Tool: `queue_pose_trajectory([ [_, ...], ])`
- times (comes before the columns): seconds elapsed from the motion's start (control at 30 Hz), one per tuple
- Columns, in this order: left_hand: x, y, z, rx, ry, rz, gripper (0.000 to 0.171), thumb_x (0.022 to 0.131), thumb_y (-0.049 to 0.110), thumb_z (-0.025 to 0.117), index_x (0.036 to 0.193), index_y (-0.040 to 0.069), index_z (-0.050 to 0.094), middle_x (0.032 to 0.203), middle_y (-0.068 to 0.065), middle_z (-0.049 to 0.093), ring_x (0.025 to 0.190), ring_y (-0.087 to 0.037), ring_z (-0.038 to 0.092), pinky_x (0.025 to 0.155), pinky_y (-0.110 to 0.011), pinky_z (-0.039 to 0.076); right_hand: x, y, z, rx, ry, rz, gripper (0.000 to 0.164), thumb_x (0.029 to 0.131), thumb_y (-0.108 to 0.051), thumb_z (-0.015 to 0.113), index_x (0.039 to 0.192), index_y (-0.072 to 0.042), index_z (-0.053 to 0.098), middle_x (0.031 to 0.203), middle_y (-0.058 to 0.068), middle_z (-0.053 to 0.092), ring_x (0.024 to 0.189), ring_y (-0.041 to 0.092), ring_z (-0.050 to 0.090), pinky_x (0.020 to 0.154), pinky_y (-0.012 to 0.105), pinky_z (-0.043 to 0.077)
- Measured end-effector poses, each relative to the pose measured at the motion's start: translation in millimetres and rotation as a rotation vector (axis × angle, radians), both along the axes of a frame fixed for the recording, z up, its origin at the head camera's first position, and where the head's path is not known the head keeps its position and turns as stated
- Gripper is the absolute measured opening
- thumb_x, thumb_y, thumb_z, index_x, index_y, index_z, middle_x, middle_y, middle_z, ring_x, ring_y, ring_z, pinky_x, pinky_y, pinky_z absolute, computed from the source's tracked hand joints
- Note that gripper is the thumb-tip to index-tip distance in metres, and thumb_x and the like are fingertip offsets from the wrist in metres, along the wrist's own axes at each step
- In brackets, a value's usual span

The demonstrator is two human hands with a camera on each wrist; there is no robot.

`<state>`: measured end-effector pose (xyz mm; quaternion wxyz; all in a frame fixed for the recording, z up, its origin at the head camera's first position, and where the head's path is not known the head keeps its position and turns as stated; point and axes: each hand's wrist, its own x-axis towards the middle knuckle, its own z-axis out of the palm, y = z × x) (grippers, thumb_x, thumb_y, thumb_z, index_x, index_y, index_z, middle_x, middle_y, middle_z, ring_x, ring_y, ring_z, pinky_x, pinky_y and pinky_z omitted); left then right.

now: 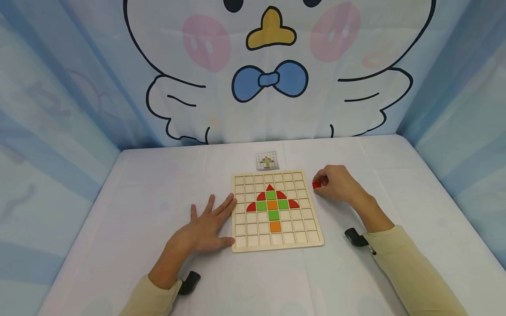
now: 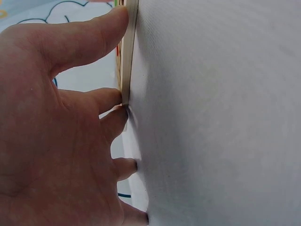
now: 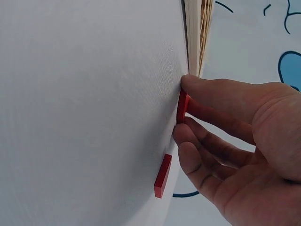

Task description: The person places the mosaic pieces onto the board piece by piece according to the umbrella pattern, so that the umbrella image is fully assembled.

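A wooden grid board (image 1: 253, 241) lies flat on the table, with green, orange and red tiles set in it in an arrow-like figure. Fingers spread, my left hand (image 1: 205, 228) rests against the board's left edge; in the left wrist view, the thumb tip meets its side (image 2: 129, 56). My right hand (image 1: 337, 184) is just off the board's upper right edge and pinches a small red tile (image 3: 182, 106) between thumb and fingers, low at the tabletop. Below that hand in the right wrist view lies a second red tile (image 3: 162, 176), hidden by the hand in the head view.
Behind the board lies a small picture card (image 1: 267, 160) showing a similar figure on a grid. A white cloth (image 1: 166, 184) covers the table. Printed curtains (image 1: 269, 114) stand at the back and both sides. Each wrist carries a black camera (image 1: 189, 283).
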<state>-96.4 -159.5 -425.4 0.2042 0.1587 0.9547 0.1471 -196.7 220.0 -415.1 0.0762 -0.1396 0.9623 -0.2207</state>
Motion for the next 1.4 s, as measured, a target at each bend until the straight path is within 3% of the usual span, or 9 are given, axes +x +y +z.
queue_pose_trajectory([
  [0.4,-0.4,0,-1.0,-0.015,0.0,0.0,0.1,0.089,0.047,0.075,0.169,0.026,0.017,0.177,0.008,0.006,0.162,-0.044,-0.003,0.115,-0.083,-0.001,4.2,-2,2.5,-0.009,0.01,-0.005,0.018,0.086,-0.005,0.079,0.103,0.0,0.079,0.094,0.011,0.071,0.085,0.023,0.06,0.077,0.036,0.052],
  [0.63,-1.4,0,-0.3,-0.017,-0.005,-0.005,0.1,0.09,0.048,0.074,0.169,0.026,0.016,0.177,0.007,0.005,0.161,-0.045,-0.003,0.115,-0.083,-0.001,16.6,-5,6.8,-0.023,0.0,-0.028,0.018,0.087,-0.006,0.077,0.104,-0.002,0.079,0.095,0.011,0.071,0.084,0.024,0.06,0.074,0.032,0.051],
  [1.03,-2.1,0,1.9,-0.025,-0.01,-0.013,0.101,0.09,0.049,0.073,0.169,0.024,0.015,0.177,0.006,0.005,0.161,-0.046,-0.002,0.115,-0.084,0.0,45.8,-20,12.3,-0.049,0.009,0.018,0.02,0.086,-0.006,0.078,0.105,-0.003,0.079,0.092,0.003,0.07,0.084,0.02,0.059,0.074,0.031,0.052],
  [1.2,-2.2,0,1.5,-0.018,-0.012,-0.012,0.101,0.09,0.048,0.074,0.169,0.025,0.015,0.177,0.007,0.004,0.161,-0.046,-0.003,0.114,-0.084,-0.001,55.7,-28,16.2,-0.06,0.032,0.08,0.016,0.084,-0.005,0.081,0.1,-0.005,0.08,0.091,0.002,0.071,0.081,0.018,0.061,0.078,0.033,0.05],
  [1.4,-2.0,-1,1.1,-0.006,-0.014,-0.014,0.101,0.091,0.047,0.074,0.169,0.025,0.014,0.177,0.007,0.003,0.161,-0.045,-0.005,0.115,-0.084,-0.002,65.0,-36,22.2,-0.079,0.003,0.119,0.018,0.084,-0.006,0.083,0.101,-0.005,0.081,0.092,0.001,0.072,0.08,0.014,0.061,0.072,0.028,0.052],
])
